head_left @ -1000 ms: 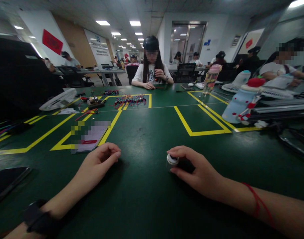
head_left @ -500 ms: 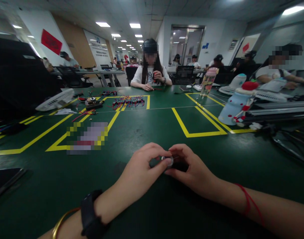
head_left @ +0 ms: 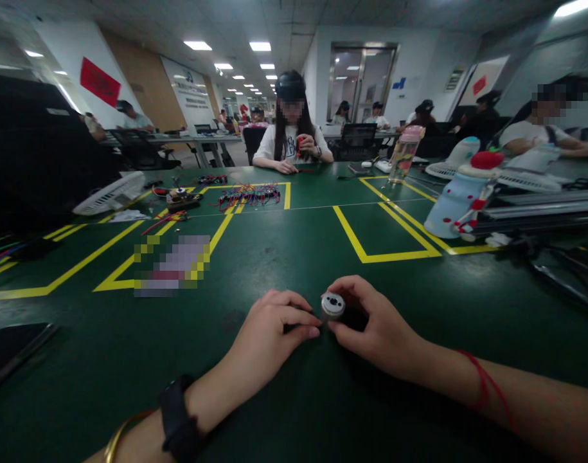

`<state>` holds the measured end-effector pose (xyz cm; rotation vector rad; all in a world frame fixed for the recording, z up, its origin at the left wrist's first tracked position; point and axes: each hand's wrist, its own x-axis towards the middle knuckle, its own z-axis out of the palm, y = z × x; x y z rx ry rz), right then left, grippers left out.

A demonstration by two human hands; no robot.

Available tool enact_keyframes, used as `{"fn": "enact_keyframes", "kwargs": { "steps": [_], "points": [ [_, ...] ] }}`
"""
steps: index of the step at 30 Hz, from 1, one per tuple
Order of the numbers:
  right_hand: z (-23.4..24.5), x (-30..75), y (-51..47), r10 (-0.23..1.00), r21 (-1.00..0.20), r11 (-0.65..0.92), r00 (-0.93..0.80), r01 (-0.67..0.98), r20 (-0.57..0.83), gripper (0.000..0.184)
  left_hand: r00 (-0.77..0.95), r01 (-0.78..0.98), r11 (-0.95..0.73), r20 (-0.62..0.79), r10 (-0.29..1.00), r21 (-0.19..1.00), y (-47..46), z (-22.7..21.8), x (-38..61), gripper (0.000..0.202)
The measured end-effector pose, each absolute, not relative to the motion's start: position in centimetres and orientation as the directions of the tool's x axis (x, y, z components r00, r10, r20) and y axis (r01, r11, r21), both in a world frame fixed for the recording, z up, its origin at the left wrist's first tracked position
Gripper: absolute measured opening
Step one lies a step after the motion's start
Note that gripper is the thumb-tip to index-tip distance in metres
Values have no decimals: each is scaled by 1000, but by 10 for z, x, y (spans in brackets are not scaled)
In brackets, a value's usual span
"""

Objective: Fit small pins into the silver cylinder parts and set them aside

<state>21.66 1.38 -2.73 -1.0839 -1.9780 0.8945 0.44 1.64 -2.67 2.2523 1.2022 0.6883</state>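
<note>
A small silver metal cylinder [head_left: 333, 307], which looks like a small motor, stands upright with holes in its top face. My right hand [head_left: 371, 321] has its thumb and fingers curled around its right side. Just to the left, my left hand [head_left: 279, 328] has its fingers stretched out. Its thumb and index fingertips are close together beside the cylinder's lower edge, with nothing visible between them. I cannot tell whether those fingertips touch the cylinder.
The green table [head_left: 274, 257] carries yellow tape outlines. Bundled wires [head_left: 250, 197] lie ahead, with a blurred flat packet [head_left: 175, 267] nearer on the left. A dark phone-like slab [head_left: 14, 350] is at far left. A blue bottle [head_left: 452, 206] stands right. Across sits a person [head_left: 291, 138].
My left fingers have come away from the top of the cylinder and moved slightly left and down. The cylinder now shows its top face upward, in my right hand.
</note>
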Motion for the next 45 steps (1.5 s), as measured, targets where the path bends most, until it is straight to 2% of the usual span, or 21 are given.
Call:
{"fn": "enact_keyframes", "kwargs": {
  "steps": [6, 10, 12, 18, 23, 26, 28, 30, 33, 38, 40, 42, 44, 45],
  "points": [
    [-28, 217, 13, 878, -823, 409, -417, 395, 236, 39, 440, 625, -456, 197, 876, 634, 18, -27, 7, 14],
    [-27, 217, 13, 874, -820, 413, -425, 396, 235, 37, 426, 577, -420, 181, 887, 700, 18, -17, 1, 20],
    [-25, 217, 13, 873, -816, 417, -428, 401, 235, 37, 371, 577, -374, 175, 912, 726, 19, -9, -10, 19],
    [-23, 217, 13, 861, -799, 440, -447, 410, 244, 41, 130, 684, -142, 72, 989, 716, 25, -10, -80, 34],
    [-23, 217, 13, 862, -796, 438, -446, 418, 240, 39, -4, 575, -81, 102, 995, 814, 25, -24, -114, 35],
    [-17, 233, 19, 892, -801, 398, -392, 448, 224, 40, 14, 569, -93, 103, 995, 817, 25, -24, -113, 32],
    [-13, 259, 26, 933, -781, 347, -277, 519, 230, 45, 14, 563, -95, 106, 994, 821, 25, -23, -111, 32],
    [-10, 296, 33, 962, -720, 262, -110, 642, 251, 49, -7, 536, -87, 108, 994, 840, 26, -23, -110, 32],
    [-10, 364, 38, 950, -551, 65, 117, 832, 288, 47, -19, 505, -82, 106, 994, 859, 27, -22, -109, 32],
    [-18, 459, 38, 888, -321, -224, 328, 920, 321, 40, -8, 503, -90, 108, 994, 860, 26, -21, -107, 30],
    [-19, 472, 37, 881, -256, -261, 338, 931, 331, 44, -13, 500, -91, 113, 994, 861, 26, -21, -106, 29],
    [-17, 466, 36, 858, -136, -243, 278, 960, 431, 53, -19, 494, -84, 108, 994, 865, 26, -20, -105, 29],
    [-13, 440, 33, 812, 7, -143, 113, 990, 573, 59, -23, 492, -77, 101, 995, 867, 26, -20, -105, 29],
    [-11, 420, 31, 800, 50, -42, 3, 998, 600, 57, -24, 493, -76, 100, 995, 867, 26, -20, -105, 29]
  ]
}}
